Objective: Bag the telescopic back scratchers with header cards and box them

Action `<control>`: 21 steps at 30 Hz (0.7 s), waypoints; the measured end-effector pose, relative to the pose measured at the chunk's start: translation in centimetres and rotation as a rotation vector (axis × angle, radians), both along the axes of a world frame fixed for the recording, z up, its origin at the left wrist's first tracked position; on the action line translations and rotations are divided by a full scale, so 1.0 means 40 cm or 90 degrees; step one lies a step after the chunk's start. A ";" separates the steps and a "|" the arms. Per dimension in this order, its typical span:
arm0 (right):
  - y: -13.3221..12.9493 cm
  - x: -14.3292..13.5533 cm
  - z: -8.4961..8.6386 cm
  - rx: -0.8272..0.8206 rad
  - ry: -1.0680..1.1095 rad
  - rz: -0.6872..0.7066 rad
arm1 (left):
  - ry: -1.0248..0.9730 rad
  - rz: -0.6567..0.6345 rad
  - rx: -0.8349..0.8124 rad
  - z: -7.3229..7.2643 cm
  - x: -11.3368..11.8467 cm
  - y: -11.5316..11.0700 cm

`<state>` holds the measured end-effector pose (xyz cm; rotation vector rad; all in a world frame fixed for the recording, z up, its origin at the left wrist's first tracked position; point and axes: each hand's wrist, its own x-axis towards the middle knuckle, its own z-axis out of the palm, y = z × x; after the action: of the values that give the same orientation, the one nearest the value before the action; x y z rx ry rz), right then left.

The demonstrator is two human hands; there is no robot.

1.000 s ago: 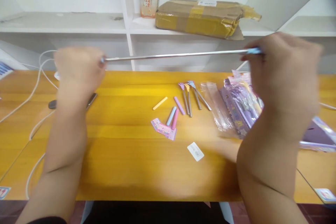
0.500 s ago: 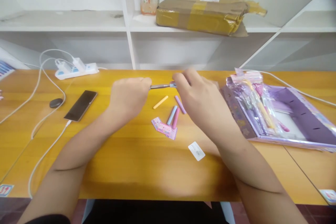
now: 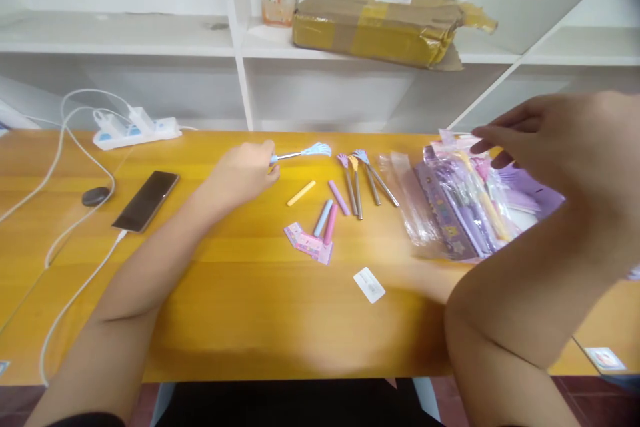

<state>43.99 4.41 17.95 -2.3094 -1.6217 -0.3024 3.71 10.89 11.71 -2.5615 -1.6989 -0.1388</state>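
Observation:
My left hand (image 3: 246, 172) is closed round the blue handle end of a back scratcher (image 3: 316, 149), whose metal rod and light blue claw point right. My right hand (image 3: 555, 137) hovers over the purple box at the right, fingers apart, nothing seen in them. Below it lie plastic-wrapped back scratchers (image 3: 475, 193). Several loose claw heads on metal rods, one a yellow-headed scratcher piece (image 3: 356, 177), lie mid-table. Nearer me are a yellow handle tube (image 3: 301, 193), a purple tube (image 3: 339, 198), a blue tube (image 3: 323, 217) and a pink tube (image 3: 331, 224).
Pink printed cards (image 3: 310, 243) and a white label card (image 3: 369, 285) lie in front. Clear plastic sleeves (image 3: 413, 203) rest beside the purple box (image 3: 445, 220). A phone (image 3: 146, 200), cables and a power strip (image 3: 137, 133) are at left. A taped carton (image 3: 375, 27) sits on the shelf.
My right hand has let go of the back scratcher's head end and moved right, over the box. My left hand still holds the scratcher. The claw heads and plastic sleeves have come into view.

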 end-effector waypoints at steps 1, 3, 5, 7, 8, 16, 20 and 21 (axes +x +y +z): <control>0.018 0.009 0.003 -0.069 0.060 -0.040 | 0.003 0.003 -0.012 -0.008 0.001 0.007; 0.056 0.020 -0.003 -0.160 0.149 -0.066 | 0.007 0.009 -0.033 -0.020 0.002 0.018; 0.097 0.032 -0.028 -0.191 0.209 -0.031 | 0.005 0.011 -0.046 -0.028 0.002 0.024; 0.140 0.042 -0.068 -0.217 0.248 0.008 | 0.003 0.012 -0.050 -0.032 0.001 0.028; 0.162 0.045 -0.090 -0.249 0.250 0.010 | 0.003 0.014 -0.050 -0.034 0.001 0.030; 0.269 -0.017 -0.223 -0.509 0.129 0.011 | 0.007 0.030 -0.059 -0.026 0.000 0.030; 0.276 -0.038 -0.240 -0.525 0.064 -0.021 | 0.006 0.038 -0.070 -0.022 -0.001 0.029; 0.275 -0.038 -0.239 -0.515 0.053 -0.019 | 0.004 0.036 -0.069 -0.022 -0.001 0.029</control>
<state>42.49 15.43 8.38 -2.8373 -1.8970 0.5451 3.65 12.04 10.82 -2.5817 -1.8228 -0.0366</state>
